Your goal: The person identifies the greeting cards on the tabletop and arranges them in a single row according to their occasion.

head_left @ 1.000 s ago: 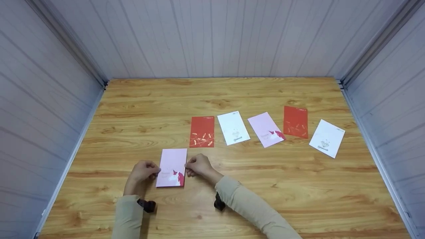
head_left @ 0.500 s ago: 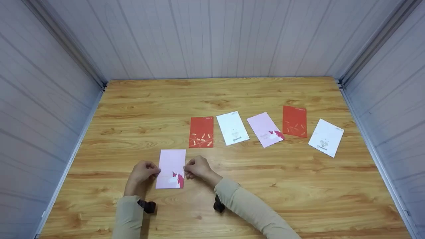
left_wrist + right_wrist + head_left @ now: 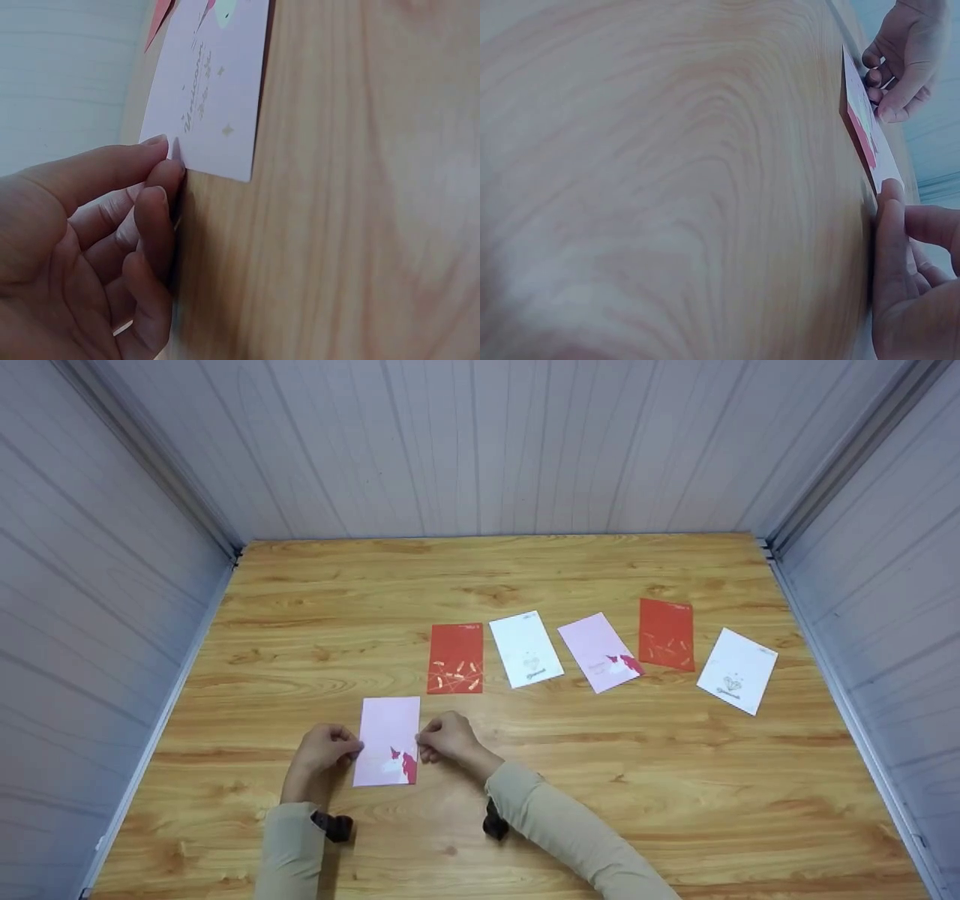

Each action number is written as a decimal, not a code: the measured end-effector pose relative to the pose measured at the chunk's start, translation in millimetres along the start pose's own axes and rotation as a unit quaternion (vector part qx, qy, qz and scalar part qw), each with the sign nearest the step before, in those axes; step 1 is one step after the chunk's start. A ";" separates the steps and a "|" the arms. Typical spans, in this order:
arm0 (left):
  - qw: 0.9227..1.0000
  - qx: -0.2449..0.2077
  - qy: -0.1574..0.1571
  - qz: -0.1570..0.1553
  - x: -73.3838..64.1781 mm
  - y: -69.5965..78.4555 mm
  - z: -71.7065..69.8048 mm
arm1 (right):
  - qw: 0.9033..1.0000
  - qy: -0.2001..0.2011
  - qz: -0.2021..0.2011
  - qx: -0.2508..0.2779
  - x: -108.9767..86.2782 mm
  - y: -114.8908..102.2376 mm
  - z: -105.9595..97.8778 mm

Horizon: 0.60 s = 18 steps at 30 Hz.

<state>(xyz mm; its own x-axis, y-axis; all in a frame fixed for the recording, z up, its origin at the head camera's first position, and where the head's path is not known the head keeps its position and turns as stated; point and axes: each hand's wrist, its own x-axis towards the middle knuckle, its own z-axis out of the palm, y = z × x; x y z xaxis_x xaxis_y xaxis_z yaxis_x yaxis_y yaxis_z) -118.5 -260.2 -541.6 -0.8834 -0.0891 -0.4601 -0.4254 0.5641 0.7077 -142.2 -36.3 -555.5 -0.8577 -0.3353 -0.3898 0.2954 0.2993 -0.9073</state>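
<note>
A pink card with a unicorn print (image 3: pixel 387 727) is at the left front of the wooden table. The left hand (image 3: pixel 323 748) pinches its left edge between thumb and index finger; in the left wrist view the thumb (image 3: pixel 155 142) lies over the card (image 3: pixel 217 97) and the other fingers curl loosely. At the opposite edge, the right hand (image 3: pixel 448 737) pinches the card too. The right wrist view shows the card (image 3: pixel 862 124) edge-on between both hands, close over the tabletop. The fingers under the card are partly hidden.
Behind lies a row of cards on the table (image 3: pixel 637 795): red (image 3: pixel 455 658), white (image 3: pixel 526 649), pink (image 3: pixel 601 652), another red (image 3: pixel 666 634) and another white (image 3: pixel 737 671). Pale panel walls (image 3: pixel 480 450) enclose the back and both sides.
The held pink card has shifted slightly toward the person, and its tilt has changed a little. Both hands keep their hold. The other cards stay where they were.
</note>
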 end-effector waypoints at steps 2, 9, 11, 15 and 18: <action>1.000 0.001 0.000 -0.002 0.0 0.4 -0.2 | 1.000 0.000 0.001 0.001 -0.2 -0.2 -0.4; 1.000 0.001 0.000 0.004 -0.9 1.3 -0.1 | 1.000 -0.009 0.004 0.020 -0.1 1.2 -1.9; 1.000 0.003 0.002 0.010 -1.1 1.1 -0.5 | 0.999 -0.015 0.004 0.036 0.5 2.4 -3.1; 0.999 0.005 0.023 0.023 -2.6 2.8 -1.4 | 0.996 -0.027 0.001 0.082 1.9 5.9 -6.6; 0.998 -0.009 0.053 0.032 -3.3 6.3 -1.4 | 0.994 -0.028 -0.015 0.104 2.4 8.1 -11.0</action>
<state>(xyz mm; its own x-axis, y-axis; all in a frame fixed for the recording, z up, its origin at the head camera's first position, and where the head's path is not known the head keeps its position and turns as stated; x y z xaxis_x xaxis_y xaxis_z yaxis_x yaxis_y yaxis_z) -118.5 -257.5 -534.9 -0.9244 -0.1400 -0.3549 -0.3698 0.5573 0.7434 -146.5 -24.9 -562.0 -0.8446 -0.3913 -0.3654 0.3562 0.0990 -0.9292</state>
